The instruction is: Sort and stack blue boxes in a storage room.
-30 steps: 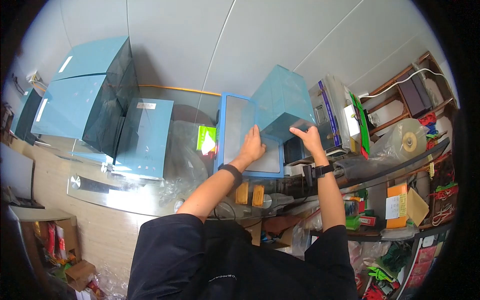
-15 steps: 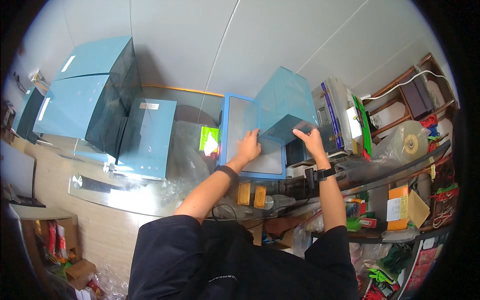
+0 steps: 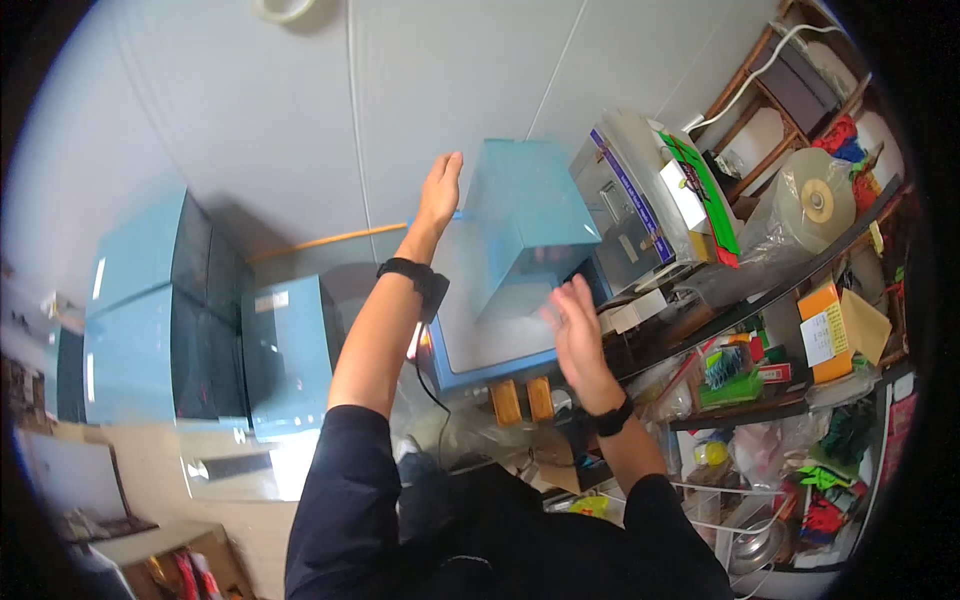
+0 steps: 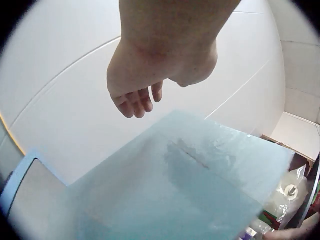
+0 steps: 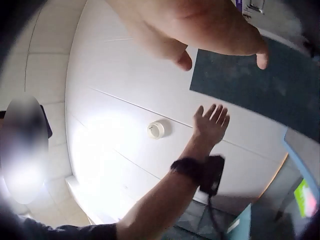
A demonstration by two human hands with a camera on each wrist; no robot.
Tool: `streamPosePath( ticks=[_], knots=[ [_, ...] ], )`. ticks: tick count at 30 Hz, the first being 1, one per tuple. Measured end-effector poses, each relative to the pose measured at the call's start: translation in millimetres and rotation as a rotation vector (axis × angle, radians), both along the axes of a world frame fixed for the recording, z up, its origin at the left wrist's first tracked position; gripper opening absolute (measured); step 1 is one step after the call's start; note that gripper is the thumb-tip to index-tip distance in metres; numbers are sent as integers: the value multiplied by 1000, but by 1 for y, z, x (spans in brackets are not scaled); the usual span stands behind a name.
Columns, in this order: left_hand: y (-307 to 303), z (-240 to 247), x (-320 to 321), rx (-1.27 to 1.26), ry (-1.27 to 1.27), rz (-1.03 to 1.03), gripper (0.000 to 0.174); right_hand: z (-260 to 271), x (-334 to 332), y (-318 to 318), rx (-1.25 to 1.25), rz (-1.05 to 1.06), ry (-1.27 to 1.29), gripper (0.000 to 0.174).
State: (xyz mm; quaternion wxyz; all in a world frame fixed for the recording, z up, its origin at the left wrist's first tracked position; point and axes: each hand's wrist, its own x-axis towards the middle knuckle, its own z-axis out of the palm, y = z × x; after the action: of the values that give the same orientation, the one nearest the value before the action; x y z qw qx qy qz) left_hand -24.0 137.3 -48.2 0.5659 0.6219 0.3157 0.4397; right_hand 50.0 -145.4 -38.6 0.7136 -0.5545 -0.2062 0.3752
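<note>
A blue-green box [image 3: 535,200] wrapped in clear film stands on a blue-edged grey panel [image 3: 490,345]. To the left of the box, the left hand [image 3: 438,195] is raised with straight fingers and holds nothing. The right hand [image 3: 577,335], slightly blurred, is off the box near its lower right corner, fingers extended. In the left wrist view the left hand [image 4: 150,75] hangs above the box [image 4: 175,180]. The right wrist view has the right hand [image 5: 200,30] with the box [image 5: 250,85] behind it and the left hand [image 5: 209,129] beyond.
More blue-green boxes [image 3: 135,340] are stacked at the left. Right of the wrapped box lie a clear case with a purple strip [image 3: 630,190] and a roll of film [image 3: 818,200]. Two small wooden blocks [image 3: 507,402] sit at the panel's front edge. Crowded shelves [image 3: 740,375] fill the lower right.
Both hands have come away from the box; the left rose up and left, the right moved down and left. The head view has shifted and tilted.
</note>
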Motion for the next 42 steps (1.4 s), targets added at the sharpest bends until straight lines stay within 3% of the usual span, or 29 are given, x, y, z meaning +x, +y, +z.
streamPosePath(
  ticks=[2,4,7,10,13,16,17,20,21,24,27,28,29,30,31,32,34,36,38,42],
  knots=[
    [26,3,27,-47,-81,-134,68,15,-20,9,-10,49,197,87],
    [39,-2,49,-172,-113,-349,77,22,-27,26,30,4,303,87],
    [35,-14,52,-218,-58,-304,81,46,-20,41,116,54,334,92],
    [14,11,11,-207,-64,-408,81,45,21,45,65,100,377,101],
    [-11,28,-21,-259,10,-237,79,62,72,53,-78,101,355,100],
    [-14,46,-37,-384,149,-294,80,76,115,70,-134,307,295,104],
    [-18,55,-38,-407,180,-312,72,80,120,76,-134,352,242,104],
    [-35,60,-18,-176,367,-341,70,89,127,96,-104,440,97,105],
    [-38,52,-17,-189,325,-307,66,86,131,100,-85,442,64,104],
    [-71,46,-31,-137,255,-213,67,61,139,89,5,464,-65,96],
    [-124,27,-60,-81,80,-301,69,36,128,38,16,433,-203,91],
    [-142,11,-72,-40,149,-312,74,22,125,18,55,427,-253,88],
    [-177,25,-82,-115,175,-324,80,0,125,-1,95,422,-306,85],
    [-199,10,-96,-86,164,-351,84,-16,122,-21,133,418,-359,82],
    [-219,-10,-109,-215,62,-395,85,-23,112,-43,102,404,-336,88],
    [-241,-24,-113,-333,88,-273,93,-40,104,-66,70,394,-295,90],
    [-270,-36,-107,-400,-111,-392,80,-83,94,-103,9,381,-197,91],
    [-292,-64,-100,-493,-113,-255,72,-100,88,-113,-39,351,-155,83],
    [-294,-78,-86,-468,-63,-203,81,-109,91,-107,-50,335,-145,75],
    [-263,-115,-55,-487,-47,-73,70,-121,126,-55,-57,332,-160,66]
  ],
)
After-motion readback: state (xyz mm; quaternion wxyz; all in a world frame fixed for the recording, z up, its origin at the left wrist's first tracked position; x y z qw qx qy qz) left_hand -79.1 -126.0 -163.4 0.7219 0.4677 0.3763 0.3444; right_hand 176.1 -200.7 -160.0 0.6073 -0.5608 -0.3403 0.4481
